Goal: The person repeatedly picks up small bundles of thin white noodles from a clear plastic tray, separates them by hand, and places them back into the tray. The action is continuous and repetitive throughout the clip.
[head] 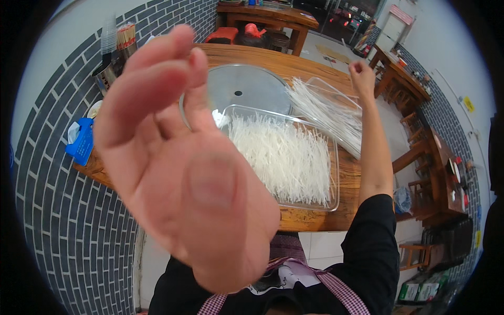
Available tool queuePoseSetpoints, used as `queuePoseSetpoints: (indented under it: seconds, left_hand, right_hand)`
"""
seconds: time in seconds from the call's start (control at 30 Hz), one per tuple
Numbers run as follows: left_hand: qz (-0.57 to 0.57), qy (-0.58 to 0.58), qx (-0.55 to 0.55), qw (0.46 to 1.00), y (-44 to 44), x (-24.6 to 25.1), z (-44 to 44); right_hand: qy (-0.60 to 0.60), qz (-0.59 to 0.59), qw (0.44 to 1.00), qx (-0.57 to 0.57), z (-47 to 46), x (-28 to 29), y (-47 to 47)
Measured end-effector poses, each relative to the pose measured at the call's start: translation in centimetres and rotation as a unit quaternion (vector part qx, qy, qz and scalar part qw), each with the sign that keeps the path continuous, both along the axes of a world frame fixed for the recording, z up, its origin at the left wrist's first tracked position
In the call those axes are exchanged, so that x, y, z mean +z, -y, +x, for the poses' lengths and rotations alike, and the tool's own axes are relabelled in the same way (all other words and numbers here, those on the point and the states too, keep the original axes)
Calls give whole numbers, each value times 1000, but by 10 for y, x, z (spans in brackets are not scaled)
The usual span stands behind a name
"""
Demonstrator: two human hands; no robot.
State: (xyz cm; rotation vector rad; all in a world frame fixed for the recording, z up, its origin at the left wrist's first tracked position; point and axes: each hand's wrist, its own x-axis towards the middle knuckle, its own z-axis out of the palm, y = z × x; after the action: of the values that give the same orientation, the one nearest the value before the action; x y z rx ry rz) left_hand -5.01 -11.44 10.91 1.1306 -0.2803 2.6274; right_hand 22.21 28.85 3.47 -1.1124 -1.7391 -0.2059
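Close to the camera, my left hand (189, 173) is raised with its fingers bent and spread apart, holding nothing visible. It hides the left part of the table. Behind it, a clear plastic tray (334, 189) holds a thick layer of short-cut white dried noodles (283, 157). My right hand (362, 76) is lifted at the table's far right, fingers curled into a loose ring. Whether a thin strand is inside that hand I cannot tell. Longer white noodles (325, 114) lie across a second clear tray (315, 80), partly behind my right forearm.
A round metal disc (248, 80) with a dark central hole lies on the wooden table (315, 220). At left stand a blue tissue box (82, 141), chopsticks (126, 35) and stacked plastic cups (108, 37), along a grey brick wall (75, 197). Other wooden tables (271, 15) stand beyond.
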Motion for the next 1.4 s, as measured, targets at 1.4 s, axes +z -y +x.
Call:
queuePoseSetpoints:
  seconds: [1.4]
  left_hand:
    - [-381, -444, 22, 811, -75, -13, 44]
  right_hand:
    - [-380, -143, 811, 421, -34, 70, 274]
